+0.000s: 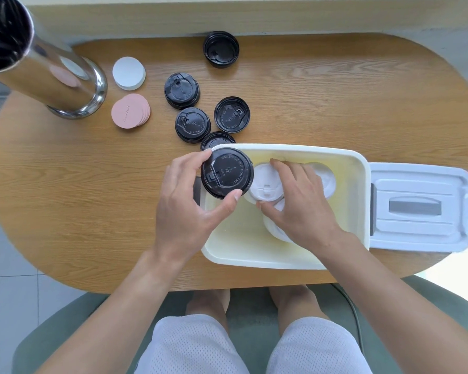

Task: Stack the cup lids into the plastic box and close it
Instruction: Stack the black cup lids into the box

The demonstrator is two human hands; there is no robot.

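Note:
My left hand grips a black cup lid by its rim, held over the left end of the open white plastic box. Inside the box my right hand holds a white cup lid between fingers and thumb. Two more white lids lie partly hidden under that hand. Several black lids sit on the table beyond the box, among them one, another and a far one. One black lid is half hidden behind the box rim. The box's white cover lies to the right.
A tall shiny metal cylinder stands at the far left of the wooden table. A stack of pink discs and a white disc stack lie beside it. My knees and a green chair are below the table's near edge.

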